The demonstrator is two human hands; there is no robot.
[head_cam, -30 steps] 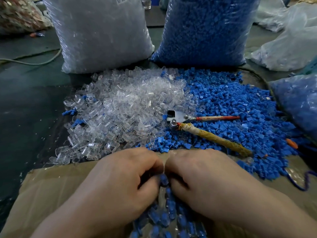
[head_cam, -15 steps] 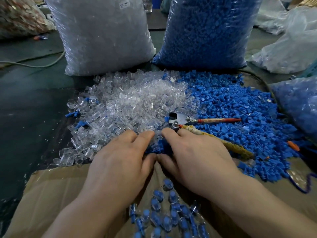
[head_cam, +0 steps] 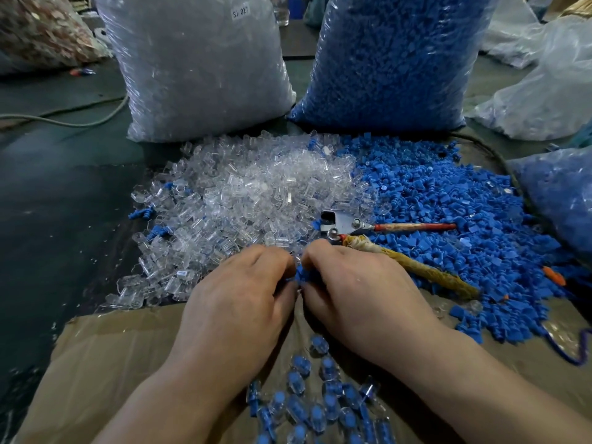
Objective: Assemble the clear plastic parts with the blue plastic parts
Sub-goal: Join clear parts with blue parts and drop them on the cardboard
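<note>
A pile of clear plastic parts (head_cam: 256,193) lies center-left, with a pile of blue plastic parts (head_cam: 448,213) to its right. My left hand (head_cam: 237,302) and my right hand (head_cam: 358,293) meet knuckle to knuckle at the near edge where the piles join. Both hands have curled fingers. A blue part (head_cam: 298,276) shows in the gap between them, pinched by my right fingers, with a glint of a clear part at my left fingertips. Most of both fingertips is hidden. Assembled clear-and-blue pieces (head_cam: 320,408) lie on the brown sheet below my wrists.
Pliers (head_cam: 349,226) with one red and one wrapped yellow handle rest on the blue pile just beyond my right hand. A big bag of clear parts (head_cam: 198,65) and a bag of blue parts (head_cam: 394,59) stand behind. More bags sit at the right.
Both hands moved forward from the brown sheet to the edge of the piles, uncovering the assembled pieces. Their fingers have since curled together around small parts.
</note>
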